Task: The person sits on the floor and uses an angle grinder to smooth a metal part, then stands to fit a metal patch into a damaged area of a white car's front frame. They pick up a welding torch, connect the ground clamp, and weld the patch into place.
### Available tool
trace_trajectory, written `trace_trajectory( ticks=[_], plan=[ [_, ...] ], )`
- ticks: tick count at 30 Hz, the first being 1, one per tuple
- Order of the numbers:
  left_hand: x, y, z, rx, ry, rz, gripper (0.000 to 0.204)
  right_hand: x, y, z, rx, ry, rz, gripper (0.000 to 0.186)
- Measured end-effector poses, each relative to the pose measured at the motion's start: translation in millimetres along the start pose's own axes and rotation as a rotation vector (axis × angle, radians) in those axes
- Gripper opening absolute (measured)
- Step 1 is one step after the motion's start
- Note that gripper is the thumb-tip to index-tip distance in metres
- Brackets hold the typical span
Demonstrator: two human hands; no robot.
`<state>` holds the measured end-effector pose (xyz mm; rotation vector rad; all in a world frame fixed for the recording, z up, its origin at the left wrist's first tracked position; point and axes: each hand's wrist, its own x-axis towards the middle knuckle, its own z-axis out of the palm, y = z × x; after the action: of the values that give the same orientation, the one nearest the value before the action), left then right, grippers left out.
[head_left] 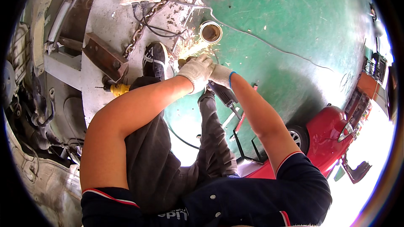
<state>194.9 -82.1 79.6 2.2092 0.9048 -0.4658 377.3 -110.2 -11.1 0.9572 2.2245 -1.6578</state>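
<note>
Sparks (192, 49) fly just beside a round can (210, 32), near the right edge of the grey platform (106, 13). The gloved right hand (221, 75) is closed around a dark power tool (223, 94) above the green floor (273, 21), near that same edge; the gloved left hand (197, 73) curls against the right one, but what it grips is hidden.

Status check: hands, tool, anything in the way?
Left hand and right hand gloved, closed on a dark power tool, mostly hidden. Sparks ahead of the hands. Round open tin and black shoe close to the sparks.
</note>
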Motion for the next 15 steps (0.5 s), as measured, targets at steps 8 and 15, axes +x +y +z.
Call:
trace_trajectory(
  ticks=[8,15],
  plan=[
    [0,-1,6,-0.008,0.03,0.005,0.062,3,9,7,0.123,-0.042,0.098,0.037],
    [-1,-8,11,0.011,0.102,0.011,0.062,3,-7,-6,-0.14,0.003,-0.077,0.022]
  ],
)
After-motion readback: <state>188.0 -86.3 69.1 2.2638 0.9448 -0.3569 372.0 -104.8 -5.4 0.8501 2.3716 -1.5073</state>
